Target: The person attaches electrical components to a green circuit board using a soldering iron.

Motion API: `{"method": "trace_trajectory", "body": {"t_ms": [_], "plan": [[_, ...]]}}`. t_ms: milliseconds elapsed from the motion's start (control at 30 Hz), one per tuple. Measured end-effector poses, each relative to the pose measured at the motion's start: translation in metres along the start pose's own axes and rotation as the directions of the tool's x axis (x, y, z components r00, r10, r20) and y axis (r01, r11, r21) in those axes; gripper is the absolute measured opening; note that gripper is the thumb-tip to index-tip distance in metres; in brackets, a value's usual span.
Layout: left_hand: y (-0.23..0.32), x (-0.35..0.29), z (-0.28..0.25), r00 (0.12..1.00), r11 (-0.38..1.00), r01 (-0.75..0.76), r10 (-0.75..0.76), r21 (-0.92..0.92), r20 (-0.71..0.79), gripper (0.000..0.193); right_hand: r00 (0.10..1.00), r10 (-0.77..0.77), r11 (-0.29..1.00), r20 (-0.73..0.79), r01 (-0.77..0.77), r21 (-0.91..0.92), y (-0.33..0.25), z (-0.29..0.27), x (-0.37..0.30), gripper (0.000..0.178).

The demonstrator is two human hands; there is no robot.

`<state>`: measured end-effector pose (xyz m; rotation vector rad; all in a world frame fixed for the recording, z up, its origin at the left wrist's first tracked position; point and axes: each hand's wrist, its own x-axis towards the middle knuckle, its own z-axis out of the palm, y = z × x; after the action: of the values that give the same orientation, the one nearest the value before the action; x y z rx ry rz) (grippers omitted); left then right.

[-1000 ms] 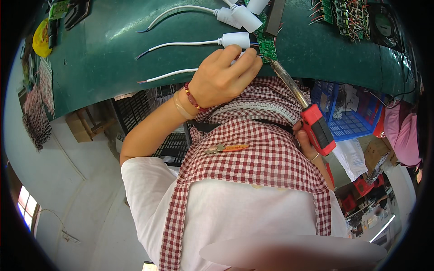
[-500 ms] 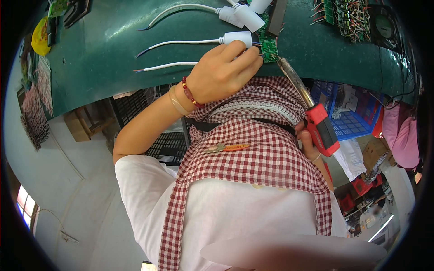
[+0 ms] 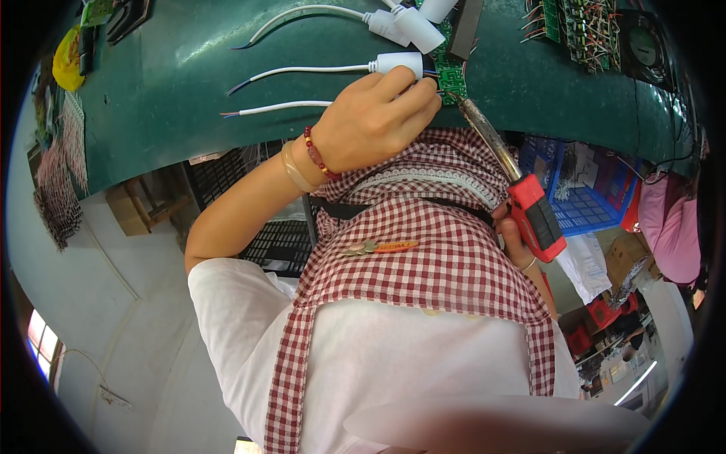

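My left hand (image 3: pixel 378 117) is closed, fingertips together at the near end of a strip of green circuit boards (image 3: pixel 451 79). A white cable (image 3: pixel 283 107) with bared coloured wire ends runs leftward from under this hand; whatever is at its other end is hidden by the fingers. My right hand (image 3: pixel 513 238), partly hidden, grips the red and black handle of a soldering iron (image 3: pixel 499 144). The iron's tip rests at the board beside my left fingertips. Just beyond them lies a white cylindrical housing (image 3: pixel 398 63) on its own cable, with thin wires reaching the strip.
More white housings (image 3: pixel 418 29) with cables lie at the far side, by a dark bar (image 3: pixel 465 30). Wired circuit boards (image 3: pixel 590 34) and a black fan-like device (image 3: pixel 643 47) stand far right on the green table (image 3: pixel 166 113). A blue basket (image 3: pixel 586 208) is below the right edge.
The soldering iron has shifted very slightly up and left, its tip still at the board. My left hand has barely moved, and the cable under it has slid a little.
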<state>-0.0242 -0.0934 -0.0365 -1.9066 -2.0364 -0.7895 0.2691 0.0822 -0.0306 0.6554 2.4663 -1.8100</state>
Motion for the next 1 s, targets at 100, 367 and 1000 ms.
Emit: {"method": "trace_trajectory", "body": {"t_ms": [100,367,1000], "plan": [[0.0002,0.0001,-0.0001,1.0,1.0,0.003,-0.003,0.001,0.005,0.027,1.0,0.005,1.0,0.0,-0.005,-0.014,-0.0031,0.0001,0.0011,0.038],[0.0003,0.0007,-0.0009,1.0,1.0,0.005,-0.005,-0.003,0.016,0.027,1.0,-0.005,1.0,-0.008,0.005,0.013,-0.0019,0.0009,-0.0001,0.036],[0.0009,0.0018,-0.0017,0.999,1.0,0.019,-0.018,-0.02,0.03,0.026,1.0,0.006,1.0,-0.001,-0.006,0.014,0.0021,0.001,-0.0019,0.039]]}}
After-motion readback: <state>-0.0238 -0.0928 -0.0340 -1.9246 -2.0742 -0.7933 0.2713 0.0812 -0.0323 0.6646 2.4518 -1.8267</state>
